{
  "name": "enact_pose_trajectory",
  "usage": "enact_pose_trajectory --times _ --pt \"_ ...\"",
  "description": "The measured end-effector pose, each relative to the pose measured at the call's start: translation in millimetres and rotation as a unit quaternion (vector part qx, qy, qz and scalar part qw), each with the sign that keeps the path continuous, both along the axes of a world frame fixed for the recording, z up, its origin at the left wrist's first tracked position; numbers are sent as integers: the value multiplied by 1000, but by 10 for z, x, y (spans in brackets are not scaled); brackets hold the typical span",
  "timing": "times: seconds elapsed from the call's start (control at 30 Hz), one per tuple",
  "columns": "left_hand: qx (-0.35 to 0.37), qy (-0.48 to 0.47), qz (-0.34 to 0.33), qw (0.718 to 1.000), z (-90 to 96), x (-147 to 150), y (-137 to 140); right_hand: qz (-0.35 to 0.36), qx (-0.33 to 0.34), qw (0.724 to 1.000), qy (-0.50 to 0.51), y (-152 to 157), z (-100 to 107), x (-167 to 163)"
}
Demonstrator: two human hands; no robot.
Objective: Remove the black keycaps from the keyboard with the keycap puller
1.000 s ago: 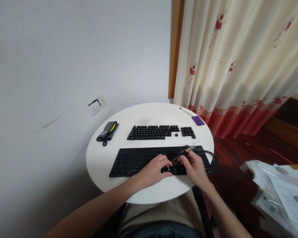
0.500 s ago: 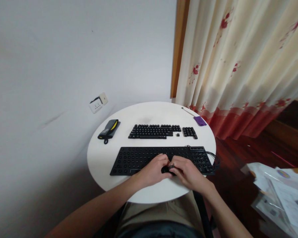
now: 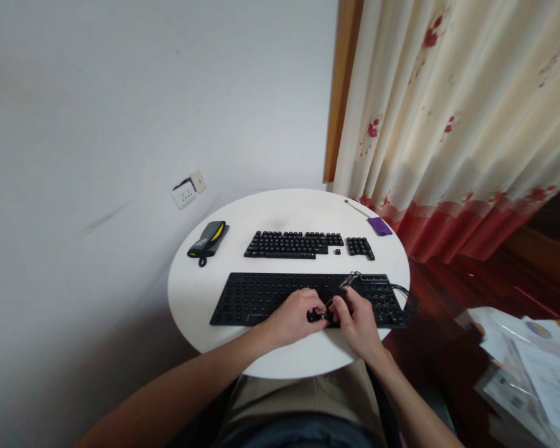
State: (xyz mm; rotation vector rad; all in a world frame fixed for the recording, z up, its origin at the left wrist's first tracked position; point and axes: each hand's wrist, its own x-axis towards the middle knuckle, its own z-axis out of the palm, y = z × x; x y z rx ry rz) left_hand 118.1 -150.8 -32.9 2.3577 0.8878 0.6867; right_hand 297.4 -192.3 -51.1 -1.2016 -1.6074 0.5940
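Note:
A black keyboard base (image 3: 256, 298), its keycaps off across most of it, lies near the front of the round table. Over its lower right part, my left hand (image 3: 297, 318) is closed on a small black piece, seemingly a keycap (image 3: 313, 316). Close beside it, my right hand (image 3: 358, 320) grips a keycap puller (image 3: 350, 281) with a black middle and wire loops at its ends. The lower loop is right by the left fingertips; whether it touches the keycap is hidden. Behind the base sit rows of removed keycaps (image 3: 287, 245) and a number-pad group (image 3: 359, 247).
A single loose keycap (image 3: 337, 252) lies between the two groups. At the table's left is a grey and black pouch (image 3: 208, 239); a purple cloth (image 3: 379, 226) and a thin brush (image 3: 356, 208) are at the back right. The cable (image 3: 408, 302) hangs over the right edge.
My right hand has turned and drawn slightly right, away from the left fingers, and the puller now shows above it. My left hand stays almost in place. The view has shifted a little.

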Motion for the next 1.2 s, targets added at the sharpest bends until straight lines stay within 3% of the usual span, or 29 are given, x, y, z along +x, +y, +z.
enact_pose_trajectory --times 0.2,0.37,0.57,0.73,0.9,1.2 --pt "-33 2 -41 999 29 -63 48 73 42 995 -62 -55 6 108" --pt "-17 5 -54 998 24 -79 71 128 33 988 -81 -21 116 152" --pt "-1 33 -35 999 34 -68 46 178 32 971 -159 50 223 142" --pt "21 25 -41 999 27 -69 19 132 82 977 -143 7 61 115" --pt "33 19 -39 998 20 -64 19 47 52 992 -104 -15 -28 48" --pt "7 -41 -7 999 14 -10 6 -21 19 999 -43 5 -14 -41"
